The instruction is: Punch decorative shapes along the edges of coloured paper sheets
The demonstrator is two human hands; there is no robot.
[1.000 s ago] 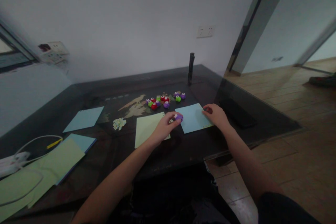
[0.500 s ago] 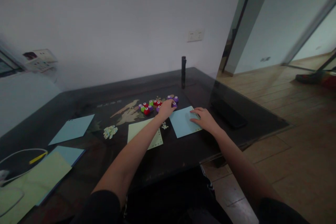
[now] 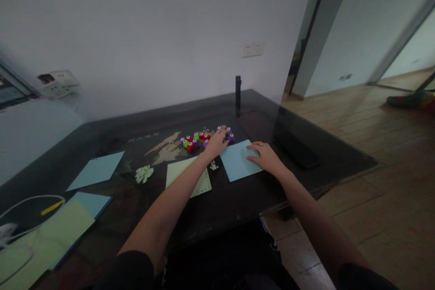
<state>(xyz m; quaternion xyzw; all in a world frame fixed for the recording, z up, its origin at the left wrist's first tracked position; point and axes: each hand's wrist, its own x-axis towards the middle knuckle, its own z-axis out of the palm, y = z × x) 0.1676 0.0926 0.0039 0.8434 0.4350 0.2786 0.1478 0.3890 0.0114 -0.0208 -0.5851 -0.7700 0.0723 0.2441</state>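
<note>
My left hand [image 3: 216,143] reaches into the colourful craft punches, thumb and fingers apart. A bit of green shows between its fingertips, and a purple punch [image 3: 231,137] stands just to their right. More red, green and purple punches [image 3: 190,147] cluster to its left. My right hand [image 3: 267,157] rests with fingers spread on the right edge of a light blue sheet [image 3: 235,161], which has small holes along that edge. Under my left forearm lies a pale green sheet [image 3: 205,183] with rows of punched holes. Tiny paper cutouts [image 3: 214,166] lie between the two sheets.
A bigger heap of cutouts [image 3: 144,174] sits left of the green sheet. Farther left are a blue sheet [image 3: 97,171], stacked paper [image 3: 64,231] and a white cable [image 3: 32,198] with a yellow tag. A black upright object [image 3: 238,97] stands at the back of the dark table [image 3: 152,118].
My left hand has shifted slightly among the punches. The purple punch by its fingertips now stands farther right, and green shows at the fingers. My right hand stays on the blue sheet.
</note>
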